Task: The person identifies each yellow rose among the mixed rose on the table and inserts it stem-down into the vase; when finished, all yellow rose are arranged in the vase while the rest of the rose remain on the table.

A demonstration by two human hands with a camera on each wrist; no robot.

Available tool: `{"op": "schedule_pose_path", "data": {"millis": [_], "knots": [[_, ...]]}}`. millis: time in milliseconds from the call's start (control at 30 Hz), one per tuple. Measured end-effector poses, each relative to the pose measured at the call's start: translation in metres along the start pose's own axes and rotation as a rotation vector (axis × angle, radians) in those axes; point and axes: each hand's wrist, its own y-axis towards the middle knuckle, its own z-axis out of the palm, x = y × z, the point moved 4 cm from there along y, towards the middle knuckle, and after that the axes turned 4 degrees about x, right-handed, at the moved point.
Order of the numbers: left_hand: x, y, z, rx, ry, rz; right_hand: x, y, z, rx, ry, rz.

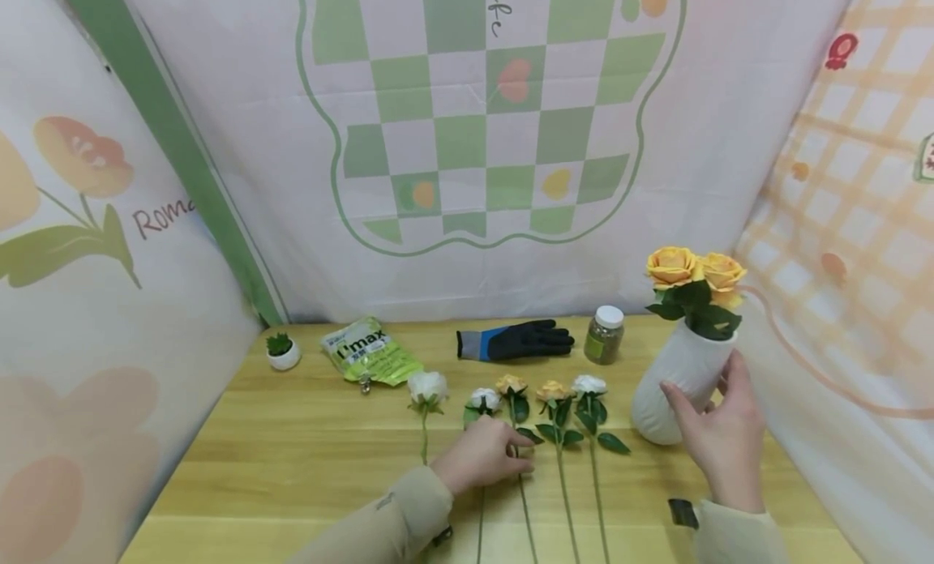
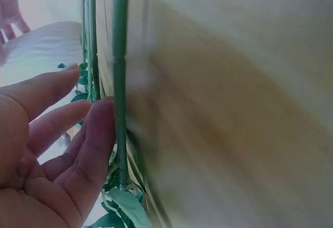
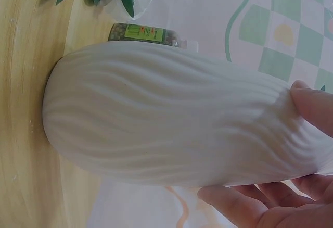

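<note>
My right hand holds a white ribbed vase near its top, thumb on one side and fingers on the other. Two yellow roses stand in the vase, which leans to the right in the head view. My left hand reaches low over rose stems on the table, its fingers loosely bent and apart. In the left wrist view a fingertip is right beside a green stem. Around that hand lie white roses and yellow roses, their stems pointing towards me.
Along the back of the wooden table are a small potted plant, a green and white packet, a black and blue glove and a white-lidded jar. A small black object lies by my right sleeve.
</note>
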Motion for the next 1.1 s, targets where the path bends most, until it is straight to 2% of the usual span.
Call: {"op": "schedule_pose_path", "data": {"millis": [167,333,567,700,900,1100], "knots": [[-0.002,0.004,0.0,0.008,0.008,-0.03,0.0,0.0,-0.001,-0.001,-0.009,-0.008],[-0.003,0.006,0.001,0.006,-0.032,-0.068,0.0,-0.001,-0.001,-0.003,0.0,-0.009],[0.002,0.006,0.0,-0.047,-0.098,-0.043,-0.001,-0.002,-0.001,-0.002,-0.008,-0.013],[0.004,0.005,-0.003,-0.08,-0.171,-0.021,0.0,-0.002,-0.001,-0.007,-0.005,-0.018],[0.007,0.001,-0.009,-0.102,-0.33,-0.055,0.001,-0.001,-0.001,-0.018,-0.005,-0.035],[0.009,-0.001,-0.019,-0.199,-0.421,-0.03,0.001,-0.002,0.0,-0.01,-0.002,-0.022]]}}
